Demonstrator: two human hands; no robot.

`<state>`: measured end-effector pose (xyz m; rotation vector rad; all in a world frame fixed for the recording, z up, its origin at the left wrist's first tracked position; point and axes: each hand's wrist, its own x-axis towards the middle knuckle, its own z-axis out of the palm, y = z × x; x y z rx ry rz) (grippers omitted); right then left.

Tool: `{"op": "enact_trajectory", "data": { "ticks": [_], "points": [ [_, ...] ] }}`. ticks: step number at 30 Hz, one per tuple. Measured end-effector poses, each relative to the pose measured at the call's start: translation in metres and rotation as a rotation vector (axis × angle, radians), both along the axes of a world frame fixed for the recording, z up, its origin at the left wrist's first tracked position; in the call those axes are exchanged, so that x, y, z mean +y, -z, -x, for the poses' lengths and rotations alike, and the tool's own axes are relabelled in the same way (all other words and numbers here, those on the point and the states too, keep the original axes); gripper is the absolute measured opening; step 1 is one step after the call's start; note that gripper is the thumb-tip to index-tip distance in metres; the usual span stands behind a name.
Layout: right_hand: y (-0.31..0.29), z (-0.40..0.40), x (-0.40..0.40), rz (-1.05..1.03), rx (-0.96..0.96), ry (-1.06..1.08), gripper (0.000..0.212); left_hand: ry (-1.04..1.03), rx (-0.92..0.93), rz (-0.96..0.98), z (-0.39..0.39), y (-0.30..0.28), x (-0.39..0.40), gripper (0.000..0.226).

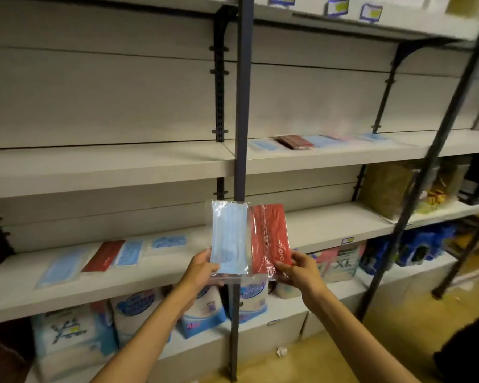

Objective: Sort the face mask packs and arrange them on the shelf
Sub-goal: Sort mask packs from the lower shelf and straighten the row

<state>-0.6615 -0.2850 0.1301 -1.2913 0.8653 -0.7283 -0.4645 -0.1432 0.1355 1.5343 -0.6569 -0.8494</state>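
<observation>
My left hand (202,268) grips the bottom edge of a light blue face mask pack (229,236) held upright in front of the shelves. Beside it, my right hand (297,268) pinches the lower end of a red face mask pack (270,236). The two packs touch side by side. On the lower shelf (67,294) to the left lie blue packs (60,268), a dark red pack (104,255) and more blue packs (130,252). The upper shelf (329,156) at the right holds a dark red stack (295,141) among blue packs (262,145).
A dark vertical post (242,106) runs between the two shelf bays, just behind the held packs. Another post (432,161) slants at the right. Bulky white and blue bagged goods (138,310) fill the bottom shelf. Brown packets (387,186) stand far right.
</observation>
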Motion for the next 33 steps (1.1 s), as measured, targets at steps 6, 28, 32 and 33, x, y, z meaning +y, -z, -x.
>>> {"op": "enact_trajectory", "data": {
  "ticks": [6, 28, 32, 33],
  "points": [
    [-0.030, 0.032, -0.066, 0.061, -0.045, 0.036, 0.022, 0.022, -0.113, 0.048, 0.029, -0.038, -0.072, 0.044],
    [-0.137, 0.038, -0.394, 0.264, -0.139, -0.021, 0.017, -0.145, -0.494, 0.235, 0.037, -0.149, -0.389, 0.042],
    [-0.148, 0.040, -0.437, 0.266, -0.144, -0.019, 0.018, -0.153, -0.479, 0.217, 0.037, -0.160, -0.429, 0.043],
    [-0.152, 0.041, -0.449, 0.266, -0.143, -0.018, 0.019, -0.161, -0.490, 0.219, 0.038, -0.164, -0.438, 0.043]
  ]
}}
